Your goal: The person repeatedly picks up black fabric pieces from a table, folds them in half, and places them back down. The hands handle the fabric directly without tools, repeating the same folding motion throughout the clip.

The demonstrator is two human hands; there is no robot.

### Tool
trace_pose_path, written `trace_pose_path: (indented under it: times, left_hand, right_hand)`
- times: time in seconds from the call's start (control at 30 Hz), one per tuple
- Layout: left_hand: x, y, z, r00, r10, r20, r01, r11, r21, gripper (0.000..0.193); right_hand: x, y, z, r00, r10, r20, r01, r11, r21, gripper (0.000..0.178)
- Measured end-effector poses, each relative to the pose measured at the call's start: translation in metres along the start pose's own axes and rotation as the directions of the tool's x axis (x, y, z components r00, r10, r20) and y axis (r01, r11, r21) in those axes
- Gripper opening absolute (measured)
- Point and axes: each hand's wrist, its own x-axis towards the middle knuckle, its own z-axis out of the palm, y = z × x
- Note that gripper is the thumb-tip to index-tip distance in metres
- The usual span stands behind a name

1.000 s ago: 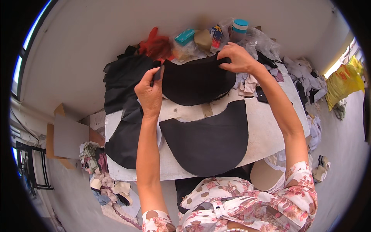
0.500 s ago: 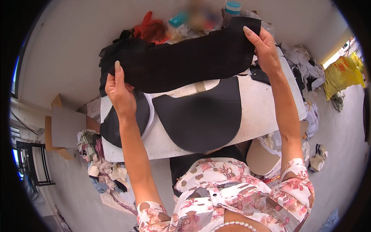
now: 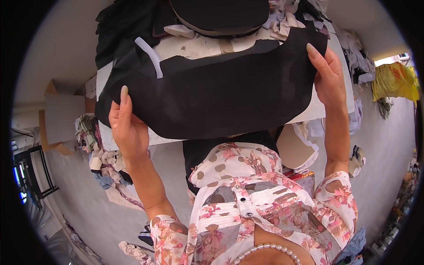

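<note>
A wide black fabric piece (image 3: pixel 221 95) with a curved lower edge is stretched between my two hands. My left hand (image 3: pixel 129 128) pinches its left end, thumb on top. At the opposite end my right hand (image 3: pixel 329 79) grips the upper right corner, also with the thumb on top. The fabric hangs over the near part of the white table (image 3: pixel 304 115) and hides most of the black cut pieces behind it. Just past its upper left edge, a curved white strip (image 3: pixel 151 57) shows beside more black material.
A rounded black stack (image 3: pixel 221 15) stands at the table's far side, with dark cloth (image 3: pixel 121 35) to its left and pale scraps (image 3: pixel 287 26) to its right. Cardboard boxes (image 3: pixel 66 110) and a scrap heap (image 3: pixel 110 159) lie left. A yellow bag (image 3: pixel 395 81) is at right.
Both hands have brought the black fabric lower and closer to my body, spreading it over the cut pieces. The view has tilted downward, so the table sits higher in the picture.
</note>
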Motion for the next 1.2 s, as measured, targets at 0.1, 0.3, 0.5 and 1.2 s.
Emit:
trace_pose_path:
  times: [0.1,0.3,0.5,1.2]
  left_hand:
    - [0.006,-0.013,-0.007,0.997,-0.075,0.014,0.075,0.997,-0.022,0.026]
    - [0.031,-0.060,-0.018,0.963,-0.235,-0.135,0.244,0.968,0.053,0.023]
    - [0.056,-0.079,-0.014,0.927,-0.248,-0.279,0.370,0.717,0.591,0.027]
    - [0.030,-0.081,0.026,0.926,0.038,0.376,-0.371,-0.100,0.923,0.059]
  right_hand:
    - [0.001,0.007,-0.002,0.998,0.065,0.017,-0.065,0.997,0.035,0.027]
    - [0.017,0.046,-0.011,0.988,0.152,0.017,-0.151,0.987,-0.060,0.029]
    - [0.036,0.092,-0.020,0.990,0.128,-0.057,-0.140,0.933,-0.332,0.028]
    - [-0.004,0.060,0.049,0.905,-0.176,0.387,0.424,0.307,-0.852,0.076]
